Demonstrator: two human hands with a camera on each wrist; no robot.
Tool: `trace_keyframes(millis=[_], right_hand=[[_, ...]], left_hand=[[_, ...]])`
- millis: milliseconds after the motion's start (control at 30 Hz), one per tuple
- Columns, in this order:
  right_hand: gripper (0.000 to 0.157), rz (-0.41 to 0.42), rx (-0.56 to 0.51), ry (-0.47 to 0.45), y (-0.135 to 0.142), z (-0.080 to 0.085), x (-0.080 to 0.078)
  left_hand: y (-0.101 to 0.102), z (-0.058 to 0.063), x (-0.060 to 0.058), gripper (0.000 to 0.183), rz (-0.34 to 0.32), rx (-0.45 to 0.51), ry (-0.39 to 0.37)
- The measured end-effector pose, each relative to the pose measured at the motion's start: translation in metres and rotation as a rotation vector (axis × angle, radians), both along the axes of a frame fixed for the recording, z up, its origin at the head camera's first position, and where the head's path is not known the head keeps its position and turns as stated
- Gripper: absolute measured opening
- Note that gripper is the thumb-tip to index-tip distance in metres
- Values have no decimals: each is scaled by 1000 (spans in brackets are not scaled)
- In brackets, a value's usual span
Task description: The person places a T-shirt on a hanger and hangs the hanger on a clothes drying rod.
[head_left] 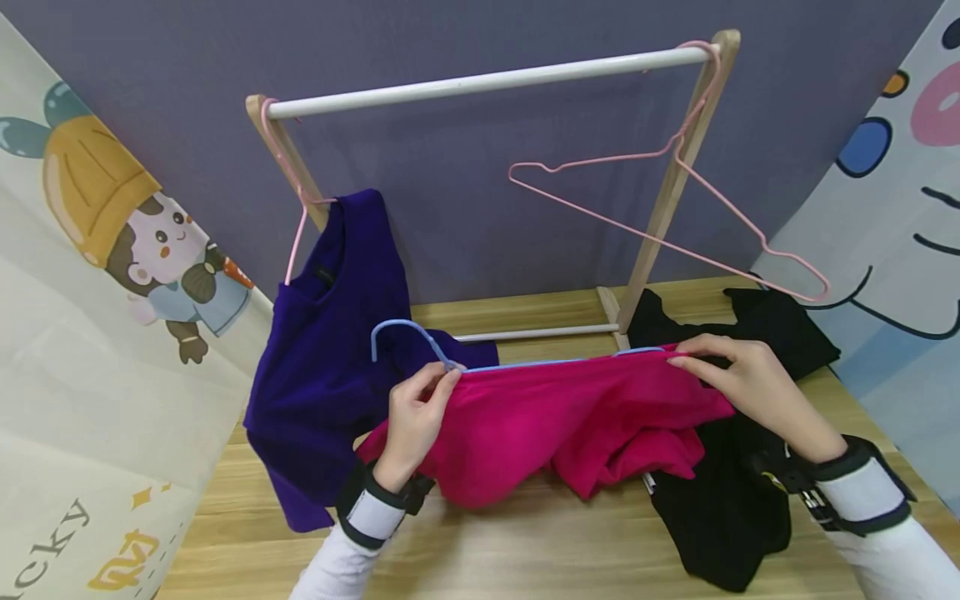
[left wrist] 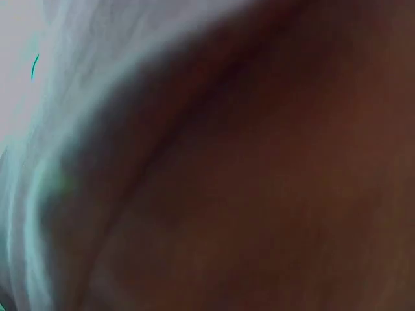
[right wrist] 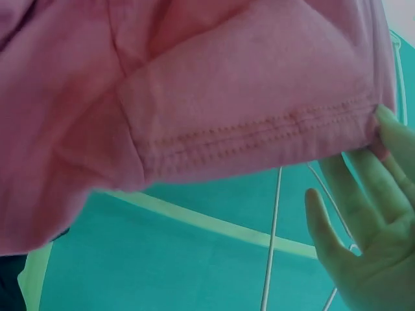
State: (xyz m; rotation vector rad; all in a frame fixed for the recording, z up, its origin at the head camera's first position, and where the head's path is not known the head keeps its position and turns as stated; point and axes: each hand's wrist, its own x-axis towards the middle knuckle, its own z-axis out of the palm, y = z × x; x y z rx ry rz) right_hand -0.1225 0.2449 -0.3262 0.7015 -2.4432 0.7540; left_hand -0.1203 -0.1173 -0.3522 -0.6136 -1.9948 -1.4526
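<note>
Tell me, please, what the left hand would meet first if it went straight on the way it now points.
Beyond the bright pink cloth garment and thin light-blue hanger it holds, the left hand would probably meet the dark purple cloth garment first, though depth in the head view is unclear.

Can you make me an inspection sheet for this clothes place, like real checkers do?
Surface: wood-grain surface, partly covered by clothes.
Job's things: bright pink garment along a blue hanger.
Clutter: black clothing lying crumpled at the right.
Grippers: left hand pinches the pink garment's top edge beside the hanger's hook; right hand pinches its far end. Left wrist view: too blurred to tell.
Cables: nothing seen.
Surroundings: clothes rack holding a purple garment and a bare pink hanger; grey wall behind.
</note>
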Motion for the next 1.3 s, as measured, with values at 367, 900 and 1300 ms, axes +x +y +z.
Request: trace_keyframes(millis=[367,900,1300], right_hand=[[22,-42,-98,-72,-20,4,5],[31,30,-110,-212,-47,-15,8],[15,11,62,-166,-55,-23,11]], left_hand=[[12,-7,0,4,-64,-54,-13],[41,-2,3,5,11,-122,80],[54,-3,2,4,15,-142,94]])
